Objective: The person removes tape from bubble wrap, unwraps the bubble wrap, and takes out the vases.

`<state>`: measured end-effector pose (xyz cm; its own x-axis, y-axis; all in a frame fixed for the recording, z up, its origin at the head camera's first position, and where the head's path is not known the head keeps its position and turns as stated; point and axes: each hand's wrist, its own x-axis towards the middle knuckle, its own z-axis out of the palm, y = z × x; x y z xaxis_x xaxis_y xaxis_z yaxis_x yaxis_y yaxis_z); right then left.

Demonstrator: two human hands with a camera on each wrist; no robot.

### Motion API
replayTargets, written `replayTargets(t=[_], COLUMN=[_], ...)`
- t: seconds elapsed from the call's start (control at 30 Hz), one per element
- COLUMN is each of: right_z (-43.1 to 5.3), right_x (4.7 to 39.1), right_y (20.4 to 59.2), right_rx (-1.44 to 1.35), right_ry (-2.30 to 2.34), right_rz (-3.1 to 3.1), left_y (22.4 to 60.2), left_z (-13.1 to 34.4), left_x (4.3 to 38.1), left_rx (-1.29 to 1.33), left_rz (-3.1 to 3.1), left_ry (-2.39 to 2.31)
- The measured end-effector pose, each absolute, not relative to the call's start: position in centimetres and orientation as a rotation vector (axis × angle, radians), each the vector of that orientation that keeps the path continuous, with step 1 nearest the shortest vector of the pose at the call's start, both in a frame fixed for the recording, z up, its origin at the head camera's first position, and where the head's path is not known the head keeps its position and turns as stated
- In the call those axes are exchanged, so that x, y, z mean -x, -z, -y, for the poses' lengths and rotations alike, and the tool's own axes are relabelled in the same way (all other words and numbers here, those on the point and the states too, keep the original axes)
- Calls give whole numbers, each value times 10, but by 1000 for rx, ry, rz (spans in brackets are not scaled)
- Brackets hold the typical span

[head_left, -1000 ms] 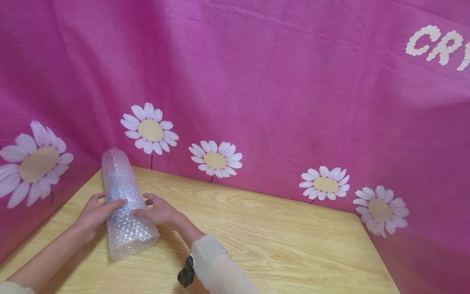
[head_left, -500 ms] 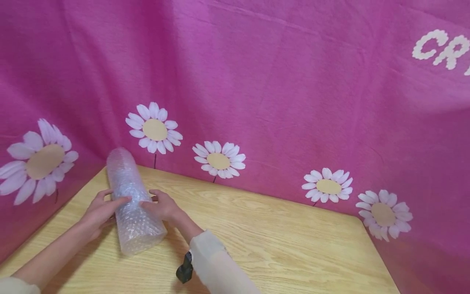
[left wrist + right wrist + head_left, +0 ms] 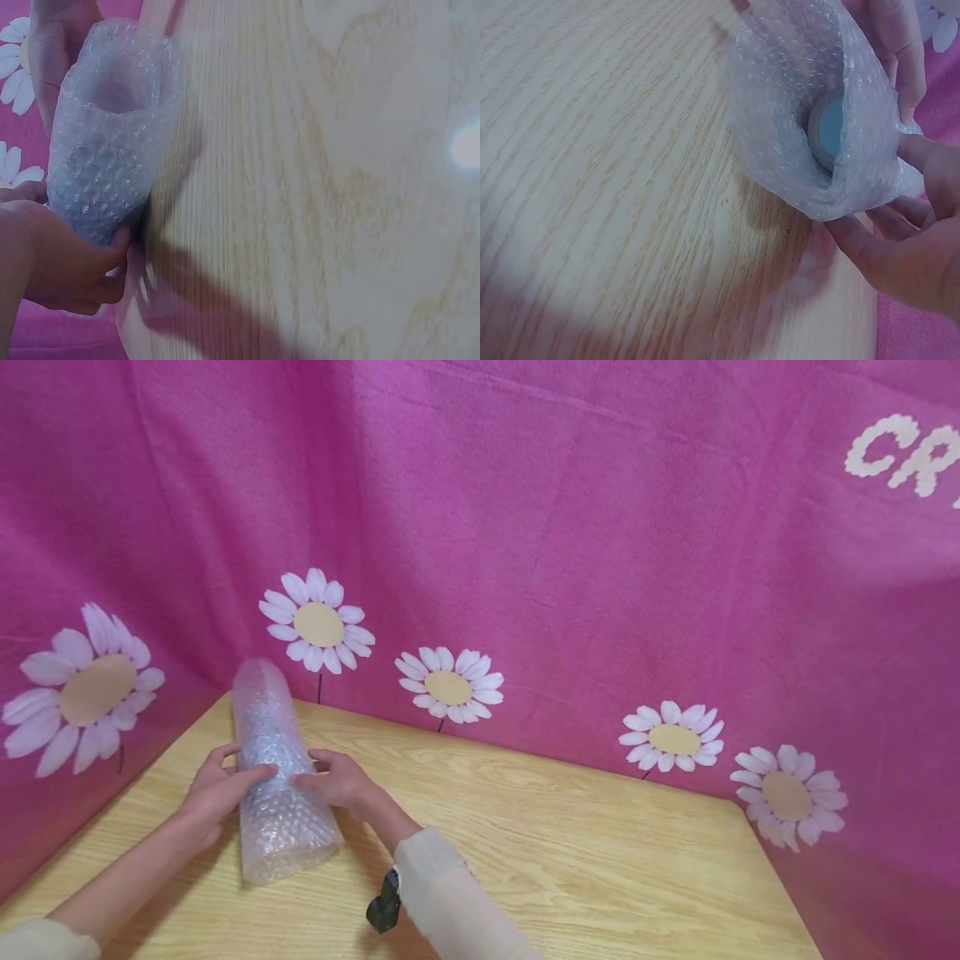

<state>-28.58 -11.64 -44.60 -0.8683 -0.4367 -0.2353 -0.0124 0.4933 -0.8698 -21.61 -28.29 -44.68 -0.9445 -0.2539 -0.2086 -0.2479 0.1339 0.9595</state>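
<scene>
Pink cloth (image 3: 540,568) printed with daisies (image 3: 318,624) walls the table (image 3: 540,843) from nine o'clock round to three. At eight o'clock, left hand (image 3: 221,791) and right hand (image 3: 337,782) are clamped on the wrap's (image 3: 285,827) two sides. It looks loose about a round object (image 3: 829,132), which could slide out the five o'clock end if they slacken or tilt it. Cloth crowds the eleven o'clock end; whether they touch, I can't tell.

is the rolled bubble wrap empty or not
Not empty: in the right wrist view, a round object with a pale blue face shows inside the open end of the bubble wrap; what it is, I cannot tell.
</scene>
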Motion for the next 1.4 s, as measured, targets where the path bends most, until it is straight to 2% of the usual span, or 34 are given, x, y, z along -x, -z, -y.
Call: replayTargets(t=[1.4], right_z=[78], right_x=[268], right_y=[429], right_rx=[370], right_ry=[1427], right_rz=[-2281], left_y=[428], left_z=[251], left_x=[198], left_rx=[-465], left_rz=[2372], left_ry=[2043])
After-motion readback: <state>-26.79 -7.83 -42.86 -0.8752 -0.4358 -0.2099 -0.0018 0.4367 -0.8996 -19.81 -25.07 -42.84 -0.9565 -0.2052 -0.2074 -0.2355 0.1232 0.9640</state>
